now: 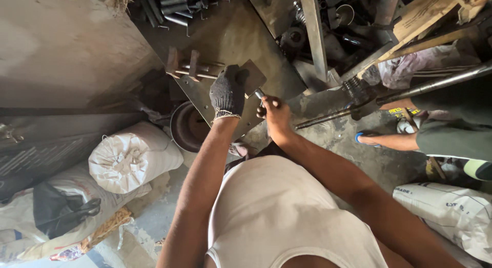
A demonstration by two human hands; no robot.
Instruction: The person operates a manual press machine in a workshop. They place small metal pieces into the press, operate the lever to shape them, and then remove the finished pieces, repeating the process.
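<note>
The small square metal plate (252,76) is dark, flat and rusty; it is near the front edge of the steel worktop (230,32). The gloved left hand (227,93) has its fingers clenched on it. The bare right hand (275,114) grasps a thin tool (260,93) just beside. Sacks (134,156) crowd the floor at the left.

A rough grey concrete floor (369,160) spreads to the right of the hands, stained and dusty. Left of them rises a pale plastered wall (61,47) lit by soft daylight, with a dark metal sheet (46,145) leaning below it. Tied white sacks (130,157) are piled at lower left, another sack (451,211) lies at lower right. Beyond the hands, dark pipes and scrap (174,6) crowd the floor beside wooden planks (425,16).
</note>
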